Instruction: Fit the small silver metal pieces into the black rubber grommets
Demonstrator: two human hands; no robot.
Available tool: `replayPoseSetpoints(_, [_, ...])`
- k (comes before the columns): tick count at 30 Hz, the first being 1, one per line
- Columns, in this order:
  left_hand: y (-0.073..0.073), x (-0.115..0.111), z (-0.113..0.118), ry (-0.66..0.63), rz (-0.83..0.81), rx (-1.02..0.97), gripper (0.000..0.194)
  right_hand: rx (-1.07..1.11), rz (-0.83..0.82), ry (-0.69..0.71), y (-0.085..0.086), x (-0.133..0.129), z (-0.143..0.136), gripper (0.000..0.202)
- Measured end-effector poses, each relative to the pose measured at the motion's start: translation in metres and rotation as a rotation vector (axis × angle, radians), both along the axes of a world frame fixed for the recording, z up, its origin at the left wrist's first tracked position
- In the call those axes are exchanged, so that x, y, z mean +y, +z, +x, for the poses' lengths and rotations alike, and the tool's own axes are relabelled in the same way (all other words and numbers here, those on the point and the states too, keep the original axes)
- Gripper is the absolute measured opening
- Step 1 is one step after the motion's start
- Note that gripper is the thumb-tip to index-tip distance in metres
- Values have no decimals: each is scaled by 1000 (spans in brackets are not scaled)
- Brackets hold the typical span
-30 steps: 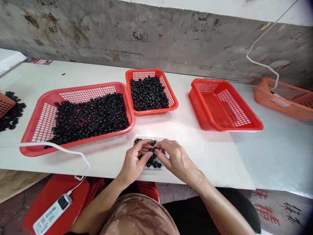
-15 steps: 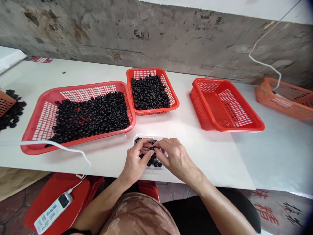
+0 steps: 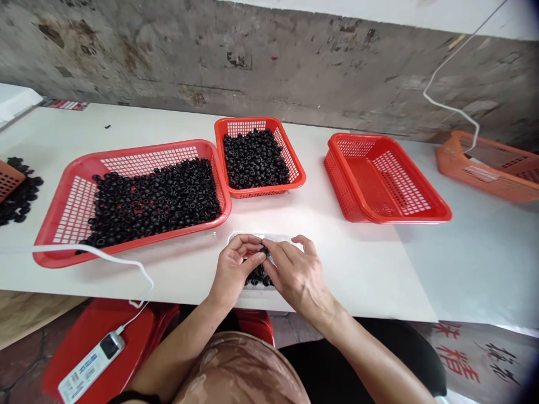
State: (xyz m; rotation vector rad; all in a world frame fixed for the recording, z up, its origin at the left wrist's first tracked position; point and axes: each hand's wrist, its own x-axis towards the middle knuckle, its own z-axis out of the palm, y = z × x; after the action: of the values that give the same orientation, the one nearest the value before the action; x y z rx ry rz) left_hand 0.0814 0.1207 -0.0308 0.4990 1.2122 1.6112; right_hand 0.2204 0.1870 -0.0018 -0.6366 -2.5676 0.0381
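My left hand (image 3: 236, 269) and my right hand (image 3: 297, 272) meet over a small clear tray (image 3: 238, 292) near the table's front edge. Small black ring-like pieces (image 3: 257, 277) lie in the tray. Between the fingertips of both hands is a black piece (image 3: 264, 250), pinched from both sides. The right little finger sticks out. Behind and to the left stands a large red basket (image 3: 54, 224) spread with many black pieces. A smaller red basket (image 3: 298, 163) beyond the hands also holds black pieces.
A red basket (image 3: 366, 174) with nothing in it stands to the right, and an orange basket (image 3: 484, 174) farther right. Loose black pieces (image 3: 25, 196) lie at far left by another orange basket (image 3: 8, 179). A white cable (image 3: 122, 257) crosses the left front to a power bank (image 3: 90, 367).
My right hand has turned and closed in over the tray, covering more of it, and its little finger has lifted outward. The view has shifted slightly.
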Motion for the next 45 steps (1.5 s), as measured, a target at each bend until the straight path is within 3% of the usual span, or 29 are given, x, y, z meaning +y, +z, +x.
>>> replayPoseSetpoints(7, [2,1,-3,-200,-36,62,29,15,49,-21,2,-2,2,23])
replayPoseSetpoints(14, [0,1,-4,-154,-51,68,18,31,-41,55,0,6,3,27])
replayPoseSetpoints(24, [0,-1,-5,-224,-19,-60,10,-26,139,136,0,12,2,26])
replayPoseSetpoints(31, [-5,-8,-9,-347,-23,-2,22,2,191,158,2,17,9,23])
replayPoseSetpoints(37, [-5,-9,-7,-323,-35,31,25,4,307,221,4,19,9,28])
replayPoseSetpoints(45, [-3,-10,-1,-310,-1,45,27,-24,342,324,7,24,12,23])
